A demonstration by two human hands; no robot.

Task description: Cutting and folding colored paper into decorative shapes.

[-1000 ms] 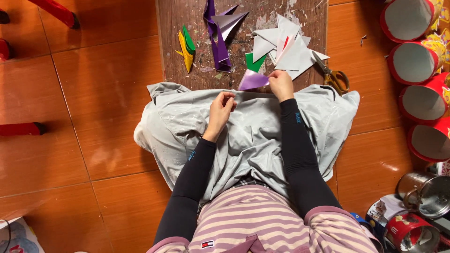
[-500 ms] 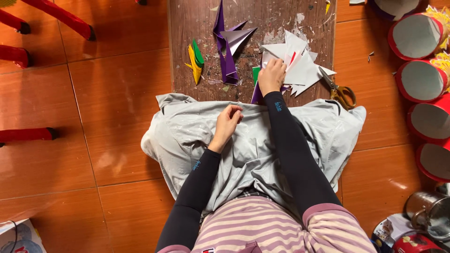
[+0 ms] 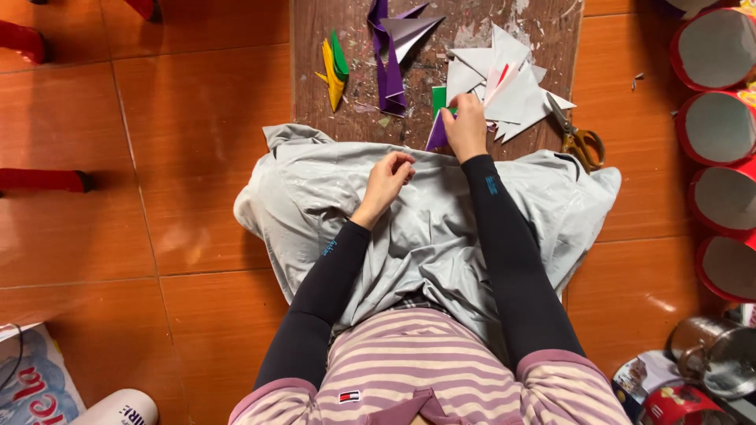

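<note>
My right hand (image 3: 465, 126) reaches onto a worn wooden board (image 3: 362, 94) and grips a small purple paper piece (image 3: 435, 138), beside a green paper piece (image 3: 439, 98). Just past it lies a pile of white paper triangles (image 3: 504, 86). My left hand (image 3: 387, 177) rests on the grey cloth (image 3: 425, 228) over my lap, fingers curled, holding nothing that I can see. A folded purple paper shape (image 3: 390, 71) and a yellow and green folded piece (image 3: 335, 71) lie farther up the board.
Orange-handled scissors (image 3: 579, 138) lie at the board's right edge. Red-rimmed paper tubes (image 3: 720, 118) stack along the right. A metal pot (image 3: 720, 358) and tins sit at bottom right. Red furniture legs (image 3: 43, 181) stand on the tiled floor at left.
My right hand has pushed forward from the cloth's edge onto the board, with the purple piece in it. My left hand stayed on the cloth and curled its fingers.
</note>
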